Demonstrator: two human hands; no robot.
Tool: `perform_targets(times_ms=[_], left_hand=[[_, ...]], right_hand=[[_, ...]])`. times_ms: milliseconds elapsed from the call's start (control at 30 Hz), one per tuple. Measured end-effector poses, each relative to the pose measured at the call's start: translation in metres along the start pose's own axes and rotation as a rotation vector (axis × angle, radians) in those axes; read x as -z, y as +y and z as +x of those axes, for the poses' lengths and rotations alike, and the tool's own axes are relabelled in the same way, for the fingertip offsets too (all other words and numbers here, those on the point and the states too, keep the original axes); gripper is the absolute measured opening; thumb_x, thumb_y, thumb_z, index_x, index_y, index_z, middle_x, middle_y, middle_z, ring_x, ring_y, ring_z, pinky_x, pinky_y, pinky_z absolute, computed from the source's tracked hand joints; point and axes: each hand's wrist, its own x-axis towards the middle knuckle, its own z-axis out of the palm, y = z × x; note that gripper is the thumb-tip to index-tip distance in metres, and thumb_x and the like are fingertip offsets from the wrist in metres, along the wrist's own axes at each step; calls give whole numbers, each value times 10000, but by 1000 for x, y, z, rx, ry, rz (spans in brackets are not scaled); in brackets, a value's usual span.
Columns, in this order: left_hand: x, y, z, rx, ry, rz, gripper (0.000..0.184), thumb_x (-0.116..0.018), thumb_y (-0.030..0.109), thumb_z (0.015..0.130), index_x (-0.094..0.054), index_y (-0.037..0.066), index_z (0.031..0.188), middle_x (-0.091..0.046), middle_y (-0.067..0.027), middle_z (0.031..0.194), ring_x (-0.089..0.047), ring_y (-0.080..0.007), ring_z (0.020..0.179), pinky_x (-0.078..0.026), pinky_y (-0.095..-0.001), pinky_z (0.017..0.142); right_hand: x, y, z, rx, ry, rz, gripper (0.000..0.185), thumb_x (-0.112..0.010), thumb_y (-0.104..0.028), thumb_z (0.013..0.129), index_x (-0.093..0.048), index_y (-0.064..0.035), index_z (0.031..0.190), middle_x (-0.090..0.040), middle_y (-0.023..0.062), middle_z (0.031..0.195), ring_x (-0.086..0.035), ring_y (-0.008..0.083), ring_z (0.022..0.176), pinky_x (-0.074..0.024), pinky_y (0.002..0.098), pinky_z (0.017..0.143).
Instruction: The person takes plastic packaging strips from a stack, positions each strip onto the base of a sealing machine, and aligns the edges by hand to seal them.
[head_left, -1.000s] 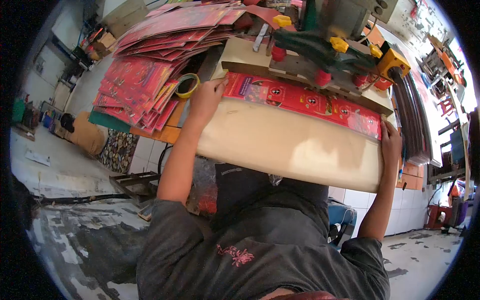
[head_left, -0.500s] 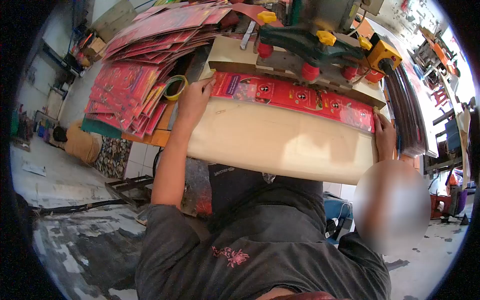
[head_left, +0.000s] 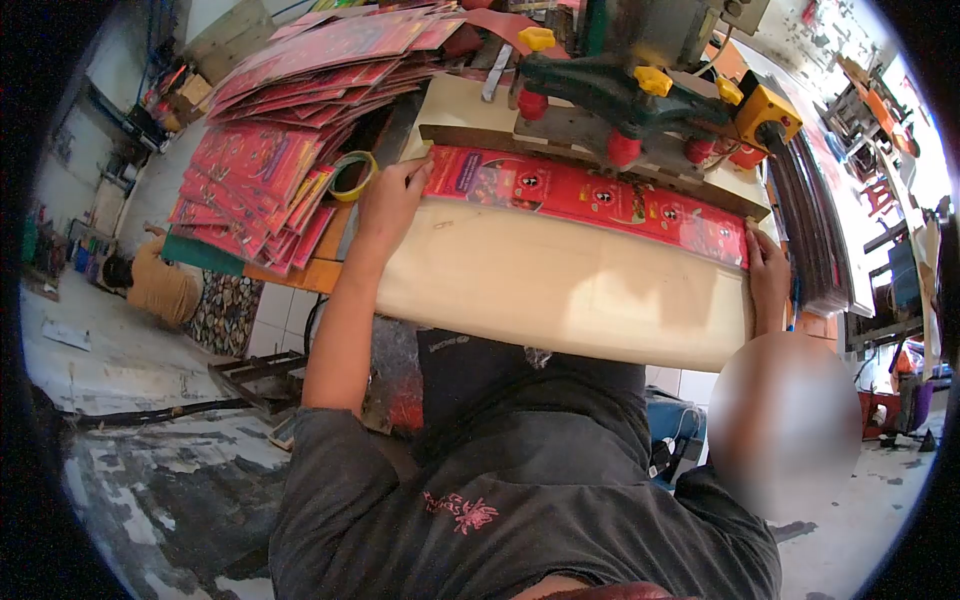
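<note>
A long red printed sheet [head_left: 585, 198] with a glossy, clear-looking surface lies across a cream board [head_left: 540, 285] in front of me. My left hand [head_left: 393, 203] pinches its left end between thumb and fingers. At the other end, my right hand [head_left: 768, 268] has its fingers closed on the sheet's right edge. The sheet's back edge sits against or just under the front of a dark green machine [head_left: 600, 85], which has yellow knobs and red round pads. Part of my right forearm is blurred.
Red printed sheets [head_left: 255, 165] are piled on the left, beside a roll of yellow tape [head_left: 352, 175]. Dark panels [head_left: 815, 225] stand stacked on the right near a yellow control box [head_left: 768, 112]. A crouching person [head_left: 165, 288] in tan is on the floor far left.
Both hands keep their hold on the ends of the red sheet, almost unmoved. The crouching person at far left has shifted, and an arm now shows.
</note>
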Motion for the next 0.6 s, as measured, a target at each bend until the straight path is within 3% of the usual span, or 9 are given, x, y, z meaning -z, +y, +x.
perform_targets(times_ms=[67, 167, 200, 233, 267, 300, 400, 500, 600], left_hand=[[-4, -5, 1, -31, 34, 12, 360, -596, 343, 1032, -768, 55, 1163, -735, -236, 1040, -709, -432, 963, -551, -475, 818], [-2, -7, 4, 22, -43, 25, 405, -580, 387, 1048, -766, 43, 1153, -724, -260, 1033, -698, -455, 973, -545, -482, 820], [-5, -11, 4, 66, -41, 26, 427, -571, 391, 1057, -755, 23, 1170, -720, -272, 1051, -704, -452, 994, -543, -470, 837], [-6, -15, 5, -36, -16, -52, 431, -571, 374, 1060, -742, 2, 1192, -726, -265, 1076, -715, -431, 1024, -544, -449, 863], [10, 17, -1, 51, -50, 17, 423, -577, 350, 1061, -732, -14, 1208, -729, -257, 1107, -718, -411, 1063, -543, -429, 887], [-2, -8, 6, -43, -29, 32, 408, -587, 331, 1058, -729, -19, 1212, -724, -267, 1121, -710, -411, 1088, -541, -420, 903], [-6, -4, 4, -63, -32, -57, 395, -590, 307, 1061, -726, -29, 1218, -723, -277, 1128, -706, -415, 1099, -534, -418, 930], [1, 7, 1, -26, -29, -39, 415, -569, 328, 1075, -720, -15, 1254, -720, -268, 1180, -696, -416, 1131, -523, -415, 962], [0, 5, 3, -4, -44, -3, 421, -567, 332, 1075, -715, -14, 1263, -719, -268, 1190, -699, -403, 1135, -522, -410, 965]], right_hand=[[-1, 1, -2, 125, 33, 82, 388, -602, -375, 1055, -733, -103, 1298, -763, 172, 1178, -736, 274, 1080, -529, 352, 956], [-4, 6, 1, 107, 29, 73, 363, -601, -324, 1057, -738, -70, 1277, -764, 177, 1176, -734, 231, 1046, -527, 337, 945], [-1, -4, -6, 116, 64, 134, 364, -604, -328, 1051, -745, -64, 1257, -765, 191, 1155, -747, 254, 1028, -542, 355, 919], [-1, -7, -6, 104, 86, 40, 374, -613, -357, 1041, -756, -73, 1237, -768, 203, 1118, -760, 296, 1006, -559, 378, 887], [-1, -12, -8, 115, 117, 25, 384, -619, -385, 1031, -764, -85, 1222, -772, 204, 1079, -761, 333, 996, -568, 396, 872], [0, -10, -9, 74, 110, 15, 373, -620, -394, 1028, -772, -105, 1208, -772, 196, 1078, -759, 328, 998, -568, 402, 873], [-2, -6, -7, 75, 119, 25, 355, -650, -400, 1012, -778, -128, 1201, -773, 183, 1068, -762, 317, 979, -572, 390, 862], [3, -15, -11, 37, 130, 3, 357, -655, -405, 1009, -779, -130, 1202, -774, 180, 1062, -762, 322, 968, -574, 383, 856], [0, -12, -10, 31, 125, 37, 328, -625, -404, 1008, -784, -184, 1193, -770, 163, 1069, -738, 355, 984, -560, 437, 887]])
